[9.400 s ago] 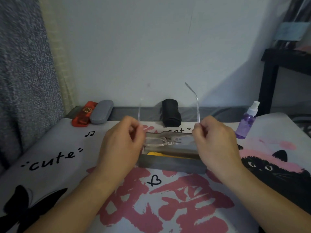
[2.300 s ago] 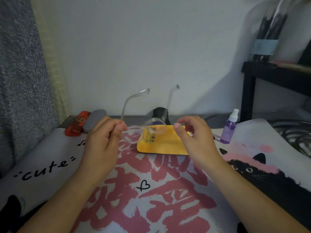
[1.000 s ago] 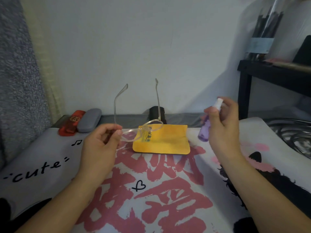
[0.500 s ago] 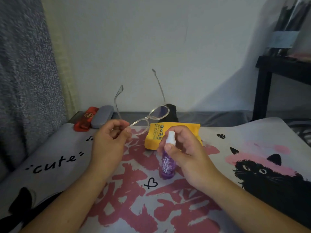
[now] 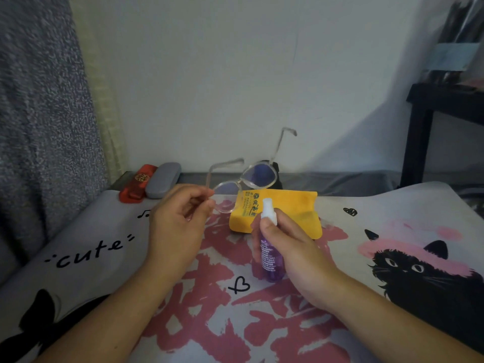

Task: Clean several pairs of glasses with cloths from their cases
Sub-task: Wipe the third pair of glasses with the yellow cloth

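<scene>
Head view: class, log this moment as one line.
left hand: holds glasses | right hand: grips spray bottle | yellow cloth: flat

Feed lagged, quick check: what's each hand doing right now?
Left hand: closed on the glasses.
Right hand: closed on the spray bottle.

Home: printed cat bedspread (image 5: 392, 231), curtain (image 5: 39, 127).

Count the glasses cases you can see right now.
3. A red case and a grey case lie side by side at the back left. A black case stands mostly hidden behind the glasses. More may be out of view.
</scene>
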A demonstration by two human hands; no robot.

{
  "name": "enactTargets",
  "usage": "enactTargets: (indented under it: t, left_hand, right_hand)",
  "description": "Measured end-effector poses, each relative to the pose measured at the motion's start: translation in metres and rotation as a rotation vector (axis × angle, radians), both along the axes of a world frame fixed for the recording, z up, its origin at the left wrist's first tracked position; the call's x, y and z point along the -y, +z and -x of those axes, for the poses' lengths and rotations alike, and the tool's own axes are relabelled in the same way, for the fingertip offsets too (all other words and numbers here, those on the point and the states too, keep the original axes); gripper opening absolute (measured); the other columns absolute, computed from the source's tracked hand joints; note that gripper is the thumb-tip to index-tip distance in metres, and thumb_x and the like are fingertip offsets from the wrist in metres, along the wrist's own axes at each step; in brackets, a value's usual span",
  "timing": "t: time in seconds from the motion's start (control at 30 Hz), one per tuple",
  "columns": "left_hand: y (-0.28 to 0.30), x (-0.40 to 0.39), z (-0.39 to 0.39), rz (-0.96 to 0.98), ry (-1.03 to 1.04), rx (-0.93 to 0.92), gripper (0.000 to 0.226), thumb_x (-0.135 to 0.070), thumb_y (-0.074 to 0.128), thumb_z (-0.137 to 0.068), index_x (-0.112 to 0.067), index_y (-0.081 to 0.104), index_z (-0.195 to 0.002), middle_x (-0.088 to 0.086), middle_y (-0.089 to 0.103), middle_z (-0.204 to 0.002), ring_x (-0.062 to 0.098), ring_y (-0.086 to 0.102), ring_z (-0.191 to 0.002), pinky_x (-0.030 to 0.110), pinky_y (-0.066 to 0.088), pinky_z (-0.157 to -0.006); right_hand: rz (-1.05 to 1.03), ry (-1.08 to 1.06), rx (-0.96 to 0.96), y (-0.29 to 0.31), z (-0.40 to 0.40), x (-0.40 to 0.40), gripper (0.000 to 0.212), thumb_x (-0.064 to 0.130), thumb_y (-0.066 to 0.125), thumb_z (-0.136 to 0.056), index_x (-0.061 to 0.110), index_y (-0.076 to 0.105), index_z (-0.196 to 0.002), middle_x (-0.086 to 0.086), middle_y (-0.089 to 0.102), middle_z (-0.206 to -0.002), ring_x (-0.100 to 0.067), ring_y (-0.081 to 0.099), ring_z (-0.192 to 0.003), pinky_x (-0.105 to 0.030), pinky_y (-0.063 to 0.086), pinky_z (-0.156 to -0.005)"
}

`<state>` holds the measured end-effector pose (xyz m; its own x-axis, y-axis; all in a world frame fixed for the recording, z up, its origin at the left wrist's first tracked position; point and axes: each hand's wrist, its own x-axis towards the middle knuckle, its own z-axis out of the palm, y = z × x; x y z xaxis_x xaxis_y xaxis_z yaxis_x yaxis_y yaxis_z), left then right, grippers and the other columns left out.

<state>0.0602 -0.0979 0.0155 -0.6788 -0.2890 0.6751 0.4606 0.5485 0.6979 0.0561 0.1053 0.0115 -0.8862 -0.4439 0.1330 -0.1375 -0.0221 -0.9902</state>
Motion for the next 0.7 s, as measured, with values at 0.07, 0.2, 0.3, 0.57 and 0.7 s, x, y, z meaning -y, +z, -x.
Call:
enactTargets:
  t: [0.07,0.2,0.3,0.57,0.7]
  left_hand:
    - [0.001,0.001,-0.002,0.227,0.03,-0.161,0.008,-0.001,0.071,-0.092,-0.007,0.073,-0.095,-0.002,0.066,-0.097,0.011,0.066,-0.09,0.03,0.056,-0.082]
    - [0.003,-0.005,-0.008,0.519,0.05,-0.294,0.011,-0.002,0.065,-0.094,-0.002,0.075,-0.098,0.006,0.066,-0.1,0.012,0.062,-0.088,0.015,0.046,-0.085]
    - [0.003,-0.009,-0.011,0.622,0.038,-0.348,0.015,0.001,0.06,-0.097,0.003,0.075,-0.099,0.008,0.064,-0.102,0.017,0.06,-0.084,0.013,0.045,-0.084]
    - [-0.005,-0.014,-0.012,0.722,-0.043,-0.359,0.02,0.011,0.067,-0.089,0.002,0.073,-0.106,0.01,0.063,-0.105,0.025,0.064,-0.085,0.038,0.055,-0.073]
    - [-0.003,-0.016,-0.013,0.681,-0.05,-0.349,0.016,0.006,0.064,-0.092,0.001,0.075,-0.104,0.005,0.059,-0.105,0.024,0.064,-0.081,0.037,0.054,-0.071]
  right_hand:
    - [0.067,-0.031,0.058,0.006,-0.003,0.001,0.057,0.059,0.048,-0.092,0.004,0.057,-0.083,-0.011,0.057,-0.07,-0.025,0.053,-0.062,-0.034,0.046,-0.062]
    - [0.127,-0.098,0.143,0.018,-0.009,0.0,0.069,0.071,0.044,-0.084,0.008,0.06,-0.061,-0.013,0.053,-0.056,-0.025,0.045,-0.047,-0.032,0.04,-0.052]
    - [0.124,-0.111,0.117,0.02,-0.011,-0.002,0.086,0.078,0.041,-0.086,-0.003,0.056,-0.061,-0.018,0.054,-0.056,-0.026,0.046,-0.047,-0.034,0.041,-0.055]
    - [0.065,-0.204,0.185,0.021,-0.006,0.002,0.091,0.092,0.053,-0.066,0.001,0.056,-0.054,-0.02,0.049,-0.052,-0.027,0.045,-0.039,-0.027,0.039,-0.042]
    - [-0.023,-0.262,0.122,0.018,-0.008,0.004,0.1,0.091,0.045,-0.07,-0.008,0.047,-0.053,-0.022,0.046,-0.047,-0.027,0.044,-0.042,-0.035,0.042,-0.055]
